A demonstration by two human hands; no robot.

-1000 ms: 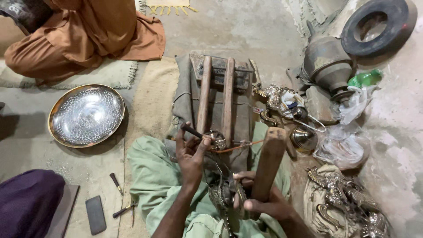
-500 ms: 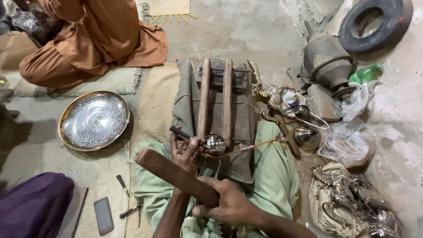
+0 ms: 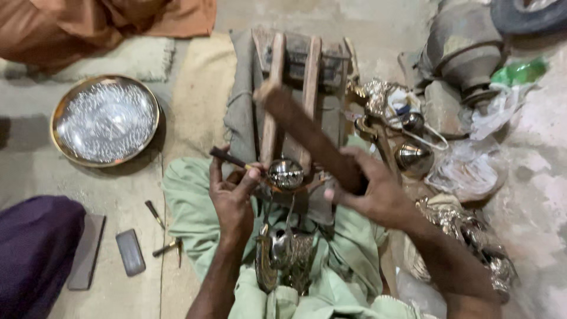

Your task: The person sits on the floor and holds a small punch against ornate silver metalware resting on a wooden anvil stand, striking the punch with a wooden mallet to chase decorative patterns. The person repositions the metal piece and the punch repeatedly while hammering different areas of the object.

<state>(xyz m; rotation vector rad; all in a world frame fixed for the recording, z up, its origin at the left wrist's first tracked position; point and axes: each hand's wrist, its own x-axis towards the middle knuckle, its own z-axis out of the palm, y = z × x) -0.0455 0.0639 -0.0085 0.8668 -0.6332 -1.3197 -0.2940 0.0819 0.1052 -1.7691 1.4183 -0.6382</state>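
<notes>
My left hand (image 3: 233, 189) pinches a thin dark chisel (image 3: 227, 158) whose tip meets a small shiny metal ball-shaped piece (image 3: 286, 173). That piece rests at the near end of two upright wooden bars (image 3: 271, 94) on a cloth-covered block. My right hand (image 3: 369, 192) grips a long brown wooden stick (image 3: 304, 133), raised on a slant above the bars and the piece. An ornate metal vessel (image 3: 283, 257) lies in my lap on pale green cloth.
An engraved round metal tray (image 3: 104, 120) lies on the floor at left. Small tools (image 3: 156, 215) and a dark phone (image 3: 130, 252) lie near it. Shiny metal pieces (image 3: 407, 150), plastic bags and a dark pot (image 3: 463, 50) crowd the right. Another person in orange (image 3: 88, 23) sits far left.
My right hand has swung the wooden stick from low across my lap up over the bars. The left hand stays on the chisel at the metal piece.
</notes>
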